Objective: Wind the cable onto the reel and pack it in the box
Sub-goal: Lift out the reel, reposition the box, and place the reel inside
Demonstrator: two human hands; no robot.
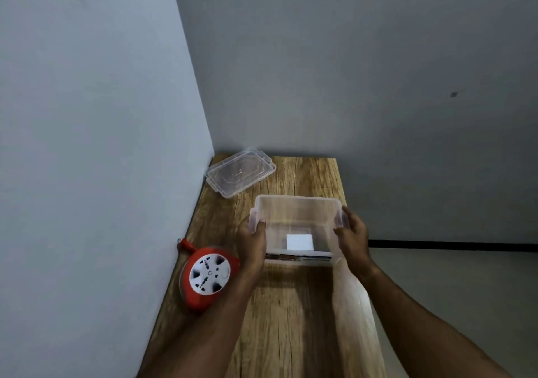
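Note:
A clear plastic box [297,203] sits in the middle of the wooden table, open at the top, with a white label showing on its bottom. My left hand [252,241] grips its left side and my right hand [350,233] grips its right side. A red cable reel [208,276] with a white socket face lies flat on the table to the left of the box, by my left forearm. Its red handle [185,244] points toward the wall. No loose cable is visible.
The box's clear lid [240,172] lies in the far left corner of the table [291,319]. A grey wall runs along the table's left edge and another behind it. The table's right edge drops to a pale floor.

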